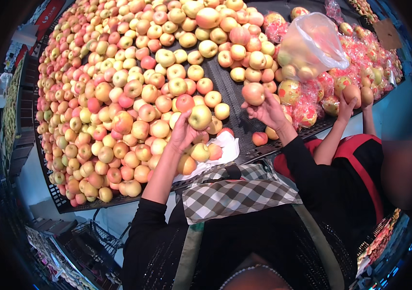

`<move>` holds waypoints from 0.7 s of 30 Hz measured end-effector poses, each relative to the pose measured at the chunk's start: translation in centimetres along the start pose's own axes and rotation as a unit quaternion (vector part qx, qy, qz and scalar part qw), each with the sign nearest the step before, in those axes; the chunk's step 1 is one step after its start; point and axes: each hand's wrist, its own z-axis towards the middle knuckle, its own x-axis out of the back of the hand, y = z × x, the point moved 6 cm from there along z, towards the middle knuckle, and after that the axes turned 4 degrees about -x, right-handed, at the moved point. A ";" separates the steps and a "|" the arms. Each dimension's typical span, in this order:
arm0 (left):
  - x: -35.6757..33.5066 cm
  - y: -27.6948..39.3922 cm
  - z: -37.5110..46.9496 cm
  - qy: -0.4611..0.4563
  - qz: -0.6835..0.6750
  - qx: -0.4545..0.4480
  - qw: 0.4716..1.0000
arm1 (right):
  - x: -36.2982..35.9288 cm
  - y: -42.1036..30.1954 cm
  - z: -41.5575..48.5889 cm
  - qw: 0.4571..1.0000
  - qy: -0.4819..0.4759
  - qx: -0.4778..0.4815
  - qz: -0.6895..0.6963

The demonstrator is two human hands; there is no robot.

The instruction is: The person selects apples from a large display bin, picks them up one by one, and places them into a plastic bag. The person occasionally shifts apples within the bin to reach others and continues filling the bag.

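A yellow-green apple (pixel 200 117) rests in my left hand (pixel 183 135), above the near edge of the big apple pile (pixel 126 108). My right hand (pixel 269 113) holds a pinkish-yellow apple (pixel 253 94) up by its fingers, over the gap between the loose apples and the wrapped ones. Below my left hand, several apples sit on and beside a crumpled white plastic bag (pixel 230 148). A single red apple (pixel 259 138) lies on the black mat (pixel 233 98) near the front rim, below my right hand.
A translucent plastic bag with apples (pixel 309 47) stands at the back right. Beside it lie apples in printed wrap (pixel 304 105). At my right, a co-worker's hands (pixel 349 106) hold two apples. The display's black perforated rim (pixel 264 149) runs before me; a shopping cart (pixel 100 235) stands lower left.
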 end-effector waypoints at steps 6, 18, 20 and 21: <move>1.5 10.1 -5.0 0.204 0.425 -0.264 0.841 | 0.3 -9.4 -5.7 0.967 0.056 0.233 -0.081; 1.1 12.6 -7.5 0.186 0.834 -0.269 0.444 | -1.3 -26.3 -11.3 0.650 0.419 0.477 -0.418; 0.9 11.2 -7.6 0.169 0.857 -0.243 0.422 | 0.8 -27.4 -9.0 0.584 0.410 0.445 -0.541; 0.7 10.6 -7.4 0.174 0.863 -0.243 0.408 | 1.3 -27.9 -7.9 0.550 0.433 0.372 -0.609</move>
